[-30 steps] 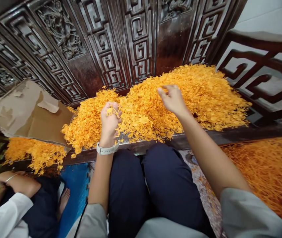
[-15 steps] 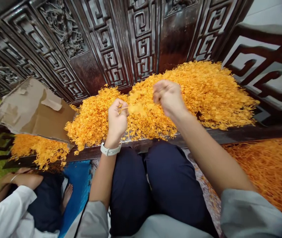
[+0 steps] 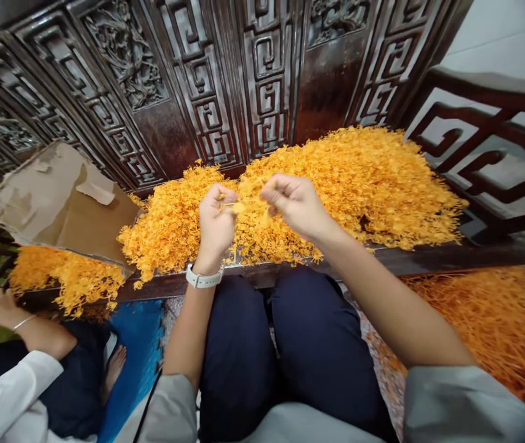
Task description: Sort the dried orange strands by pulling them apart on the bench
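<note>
Between my hands is a yellow plastic flower sprig (image 3: 241, 208), blurred by motion. The thumb and fingers of my left hand (image 3: 216, 220), with a pale watch band at the wrist, pinch its thin stem. Close on the other side, my right hand (image 3: 298, 204) has its fingertips pressed together on yellow bits at the sprig's flower end; the exact grip is blurred. Both hands hover over a large heap of similar yellow sprigs (image 3: 359, 184), which lies along a dark wooden bench (image 3: 160, 285) in front of my knees.
A torn cardboard box (image 3: 100, 224) stands on the bench at left, with more sprigs beside it. Carved wooden panels (image 3: 156, 132) rise behind. Orange strands (image 3: 488, 320) are heaped at lower right. Another person (image 3: 26, 375) sits at lower left by a blue mat (image 3: 137, 344).
My right hand has come left and slightly down, nearer my left hand, which stays almost in place pinching the stem. The other person's hands at lower left have risen.
</note>
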`<state>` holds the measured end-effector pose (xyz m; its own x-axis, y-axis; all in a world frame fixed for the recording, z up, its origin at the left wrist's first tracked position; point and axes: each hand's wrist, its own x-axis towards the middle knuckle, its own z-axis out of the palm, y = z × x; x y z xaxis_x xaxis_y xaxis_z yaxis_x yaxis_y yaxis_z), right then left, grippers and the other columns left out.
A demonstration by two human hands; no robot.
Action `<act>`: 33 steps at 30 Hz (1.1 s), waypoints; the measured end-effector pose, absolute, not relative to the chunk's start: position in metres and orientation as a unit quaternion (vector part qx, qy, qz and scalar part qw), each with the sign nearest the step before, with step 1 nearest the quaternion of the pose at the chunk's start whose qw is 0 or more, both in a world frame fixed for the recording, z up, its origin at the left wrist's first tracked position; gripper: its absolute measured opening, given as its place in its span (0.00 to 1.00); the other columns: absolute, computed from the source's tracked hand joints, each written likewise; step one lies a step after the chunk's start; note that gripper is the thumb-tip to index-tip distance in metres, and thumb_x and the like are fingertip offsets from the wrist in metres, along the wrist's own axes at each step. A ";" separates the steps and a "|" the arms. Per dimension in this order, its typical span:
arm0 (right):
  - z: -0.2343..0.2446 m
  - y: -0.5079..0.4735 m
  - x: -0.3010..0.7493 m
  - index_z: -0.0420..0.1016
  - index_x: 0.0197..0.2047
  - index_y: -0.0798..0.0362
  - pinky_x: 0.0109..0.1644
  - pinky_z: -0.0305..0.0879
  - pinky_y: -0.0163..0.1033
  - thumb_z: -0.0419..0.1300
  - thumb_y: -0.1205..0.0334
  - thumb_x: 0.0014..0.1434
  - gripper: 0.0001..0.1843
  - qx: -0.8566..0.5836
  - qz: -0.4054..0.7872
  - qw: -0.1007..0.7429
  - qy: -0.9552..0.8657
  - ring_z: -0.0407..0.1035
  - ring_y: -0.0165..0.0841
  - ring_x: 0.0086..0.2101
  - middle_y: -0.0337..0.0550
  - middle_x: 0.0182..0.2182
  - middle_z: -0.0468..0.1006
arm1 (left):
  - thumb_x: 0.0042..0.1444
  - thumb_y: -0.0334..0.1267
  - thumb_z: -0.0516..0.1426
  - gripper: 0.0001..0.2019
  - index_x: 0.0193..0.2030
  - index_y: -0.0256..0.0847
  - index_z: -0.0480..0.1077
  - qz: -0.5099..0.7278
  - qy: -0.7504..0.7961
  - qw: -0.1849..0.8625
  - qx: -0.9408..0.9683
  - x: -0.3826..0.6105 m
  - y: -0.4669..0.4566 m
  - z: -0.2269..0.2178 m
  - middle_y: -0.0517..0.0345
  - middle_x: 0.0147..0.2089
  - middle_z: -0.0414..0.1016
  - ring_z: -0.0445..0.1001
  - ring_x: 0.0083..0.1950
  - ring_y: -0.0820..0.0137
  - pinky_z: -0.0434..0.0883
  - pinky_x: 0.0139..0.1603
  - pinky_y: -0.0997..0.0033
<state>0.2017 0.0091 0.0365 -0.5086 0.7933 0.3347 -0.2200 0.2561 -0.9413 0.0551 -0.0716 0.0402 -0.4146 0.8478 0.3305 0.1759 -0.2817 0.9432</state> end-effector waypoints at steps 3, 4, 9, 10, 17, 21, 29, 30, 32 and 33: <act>0.018 0.061 0.215 0.68 0.29 0.48 0.25 0.56 0.36 0.71 0.43 0.58 0.22 -0.300 0.554 0.568 -0.530 0.56 0.27 0.23 0.35 0.23 0.63 | 0.62 0.27 0.59 0.11 0.31 0.42 0.65 0.635 0.512 0.236 0.528 0.058 -0.073 0.040 0.61 0.29 0.62 0.59 0.29 0.72 0.57 0.32 0.70; 0.011 0.078 0.223 0.65 0.29 0.47 0.24 0.53 0.35 0.69 0.44 0.59 0.21 -0.325 0.551 0.601 -0.479 0.52 0.26 0.21 0.34 0.22 0.59 | 0.61 0.25 0.58 0.11 0.31 0.43 0.64 0.644 0.508 0.227 0.525 0.057 -0.074 0.041 0.61 0.30 0.62 0.59 0.30 0.71 0.58 0.33 0.70; -0.010 0.117 0.256 0.68 0.36 0.47 0.26 0.59 0.37 0.67 0.43 0.60 0.18 -0.395 0.444 0.632 -0.497 0.57 0.28 0.23 0.36 0.26 0.66 | 0.63 0.26 0.57 0.11 0.31 0.43 0.62 0.658 0.523 0.164 0.516 0.046 -0.076 0.040 0.59 0.31 0.64 0.61 0.33 0.69 0.61 0.38 0.67; -0.011 0.112 0.259 0.72 0.39 0.48 0.30 0.65 0.40 0.69 0.42 0.58 0.19 -0.398 0.412 0.600 -0.558 0.63 0.30 0.26 0.41 0.31 0.72 | 0.64 0.28 0.57 0.11 0.31 0.43 0.63 0.653 0.528 0.155 0.521 0.045 -0.074 0.039 0.59 0.31 0.64 0.61 0.34 0.68 0.61 0.38 0.67; 0.030 0.031 0.237 0.81 0.52 0.47 0.49 0.75 0.45 0.59 0.33 0.68 0.28 -0.281 0.395 0.457 -0.746 0.75 0.38 0.46 0.49 0.50 0.80 | 0.64 0.29 0.58 0.12 0.30 0.43 0.64 0.625 0.540 0.162 0.540 0.044 -0.062 0.027 0.59 0.30 0.65 0.62 0.33 0.68 0.60 0.38 0.66; 0.037 0.014 0.221 0.80 0.40 0.47 0.36 0.70 0.40 0.68 0.36 0.62 0.22 -0.200 0.462 0.419 -0.756 0.72 0.31 0.32 0.42 0.36 0.80 | 0.62 0.29 0.62 0.12 0.29 0.43 0.67 0.611 0.521 0.234 0.548 0.050 -0.064 0.030 0.60 0.29 0.65 0.61 0.31 0.68 0.59 0.34 0.69; 0.006 0.070 0.186 0.64 0.35 0.46 0.27 0.62 0.36 0.66 0.45 0.59 0.18 -0.303 0.569 0.580 -0.497 0.59 0.26 0.22 0.35 0.26 0.69 | 0.64 0.30 0.62 0.13 0.30 0.43 0.65 0.613 0.511 0.285 0.532 0.062 -0.049 0.025 0.61 0.28 0.62 0.58 0.28 0.71 0.56 0.29 0.73; 0.006 0.079 0.187 0.63 0.36 0.46 0.27 0.62 0.36 0.65 0.47 0.60 0.17 -0.310 0.569 0.595 -0.476 0.59 0.26 0.22 0.35 0.27 0.68 | 0.66 0.31 0.60 0.12 0.31 0.43 0.66 0.614 0.512 0.290 0.526 0.059 -0.052 0.024 0.62 0.27 0.62 0.57 0.27 0.71 0.55 0.28 0.73; 0.004 0.097 0.197 0.63 0.37 0.46 0.29 0.64 0.36 0.62 0.47 0.61 0.15 -0.330 0.543 0.619 -0.461 0.60 0.26 0.23 0.36 0.29 0.70 | 0.68 0.34 0.59 0.10 0.33 0.43 0.67 0.614 0.523 0.297 0.512 0.051 -0.058 0.023 0.63 0.26 0.61 0.55 0.24 0.72 0.53 0.26 0.73; 0.002 0.105 0.205 0.64 0.39 0.46 0.31 0.66 0.37 0.62 0.47 0.62 0.15 -0.341 0.519 0.623 -0.476 0.64 0.28 0.26 0.39 0.32 0.72 | 0.69 0.36 0.59 0.10 0.34 0.43 0.68 0.615 0.528 0.295 0.506 0.047 -0.061 0.023 0.63 0.26 0.61 0.54 0.24 0.72 0.52 0.26 0.73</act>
